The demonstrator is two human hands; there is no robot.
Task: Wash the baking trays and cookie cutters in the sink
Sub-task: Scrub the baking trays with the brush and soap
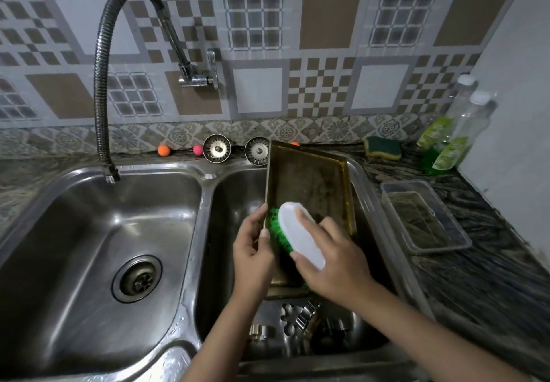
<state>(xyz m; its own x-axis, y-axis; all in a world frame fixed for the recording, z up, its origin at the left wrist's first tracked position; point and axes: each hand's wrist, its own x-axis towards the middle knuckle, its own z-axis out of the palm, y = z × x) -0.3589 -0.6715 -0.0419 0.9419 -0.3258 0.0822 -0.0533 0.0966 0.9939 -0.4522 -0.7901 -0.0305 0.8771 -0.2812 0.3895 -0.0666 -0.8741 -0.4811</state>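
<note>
A dark, stained baking tray stands tilted in the right basin of the steel double sink, its far end leaning on the back rim. My left hand grips the tray's left edge near its lower end. My right hand holds a scrub brush with a white back and green bristles, pressed on the tray's lower part. Several metal cookie cutters lie on the basin floor below the tray, partly hidden by my arms.
A flexible tap hangs over the left basin, whose drain is open. Two sink strainers, small coloured balls and a green-yellow sponge sit at the back. Soap bottles and a clear plastic container stand on the right counter.
</note>
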